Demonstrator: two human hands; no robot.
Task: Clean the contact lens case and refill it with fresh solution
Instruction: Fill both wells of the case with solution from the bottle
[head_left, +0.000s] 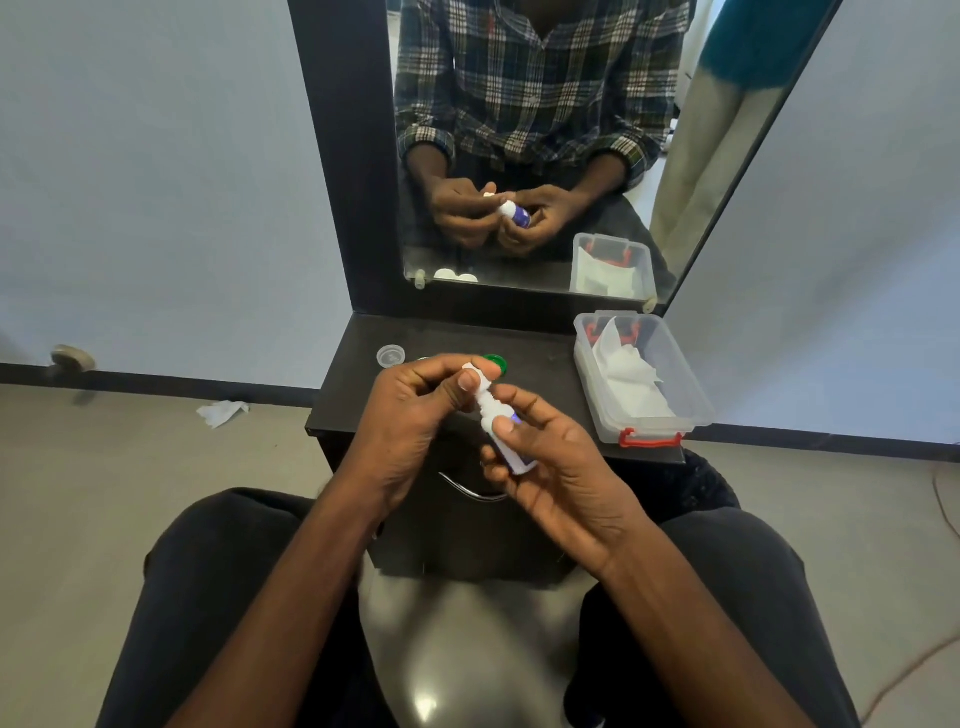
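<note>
Right hand (550, 467) wrapped round solution bottle (501, 434), tilted, nozzle toward 11 o'clock; presumably steadying body for twist. Left hand (415, 410) pinching white cap (475, 375) at bottle tip, likely unscrewing or closing; cannot tell which.

Lens case: green cap (496, 362) peeking at 12 o'clock behind left fingers, clear lid (390, 356) at 10 o'clock, kept within reach.

Clear box (670, 410) with tissue (631, 382) at 2 o'clock on dark dresser top (540, 358). Mirror (545, 156) at 12 o'clock. Crumpled tissue (222, 412) on floor at 9 o'clock.

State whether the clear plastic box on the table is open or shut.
Open: the clear plastic box has no lid on it, and white tissue shows inside, poking above the rim.
</note>
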